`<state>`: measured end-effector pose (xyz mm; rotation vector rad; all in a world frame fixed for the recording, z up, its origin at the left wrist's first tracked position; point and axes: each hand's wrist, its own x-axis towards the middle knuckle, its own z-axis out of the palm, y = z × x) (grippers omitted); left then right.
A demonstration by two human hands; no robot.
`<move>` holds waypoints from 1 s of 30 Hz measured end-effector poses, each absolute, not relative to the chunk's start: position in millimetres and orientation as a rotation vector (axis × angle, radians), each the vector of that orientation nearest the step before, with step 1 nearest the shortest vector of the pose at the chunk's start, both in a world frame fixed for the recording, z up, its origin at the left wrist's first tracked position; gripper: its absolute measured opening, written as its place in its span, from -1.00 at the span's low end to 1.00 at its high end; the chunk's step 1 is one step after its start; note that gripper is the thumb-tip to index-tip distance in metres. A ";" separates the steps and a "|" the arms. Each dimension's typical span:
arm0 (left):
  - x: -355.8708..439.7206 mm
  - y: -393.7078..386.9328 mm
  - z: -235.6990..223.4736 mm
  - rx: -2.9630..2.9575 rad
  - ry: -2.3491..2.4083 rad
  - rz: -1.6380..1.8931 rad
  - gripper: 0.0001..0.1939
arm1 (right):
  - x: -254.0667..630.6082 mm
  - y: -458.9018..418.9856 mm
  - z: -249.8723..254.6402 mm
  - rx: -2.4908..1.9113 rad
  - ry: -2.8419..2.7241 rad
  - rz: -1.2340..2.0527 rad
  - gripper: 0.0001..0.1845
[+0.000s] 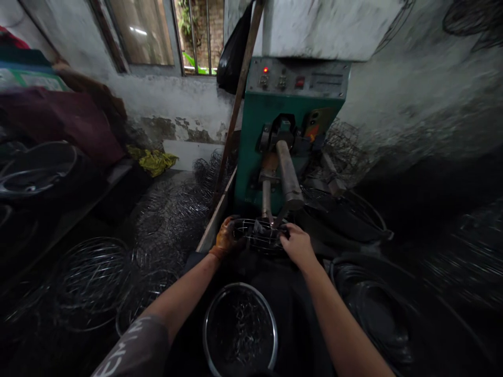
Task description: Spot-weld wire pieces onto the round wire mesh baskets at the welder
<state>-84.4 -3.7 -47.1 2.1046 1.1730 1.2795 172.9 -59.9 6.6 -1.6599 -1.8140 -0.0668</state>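
My left hand (pixel 226 238), in an orange-brown stained glove, grips the left side of a round wire frame (pixel 251 238). The right side of that frame is held by my bare right hand (pixel 294 241), its fingers closed at the rim. The frame sits at the electrode tips (pixel 271 222) of a green spot welder (pixel 251 115), and a small glow shows at the contact. Above it the welder's thick upper arm (pixel 288 175) reaches toward me. Below my hands stands a round bowl (pixel 206 335) with many small metal pieces (pixel 247 330) in it.
Heaps of wire frames (pixel 90 277) and tangled wire (pixel 168 214) lie on the left. Coiled wire rings (pixel 377 309) are at the right. A wooden board (pixel 218 214) leans beside the welder. A yellow cloth (pixel 153 159) lies near the wall.
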 end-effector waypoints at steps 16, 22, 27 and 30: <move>-78.1 7.5 -56.5 2.124 1.113 1.250 -0.46 | 185.3 -55.0 6.6 -1.642 -1.869 -0.099 -0.78; -74.2 11.9 -61.1 2.112 1.132 1.237 -0.45 | 185.4 -56.3 11.3 -1.608 -1.834 -0.029 -0.79; -76.4 12.7 -55.4 2.143 1.117 1.220 -0.44 | 177.0 -63.0 10.3 -1.513 -1.747 -0.026 -0.81; -77.1 13.0 -53.5 2.146 1.116 1.202 -0.43 | 174.0 -66.3 9.1 -1.507 -1.717 -0.028 -0.86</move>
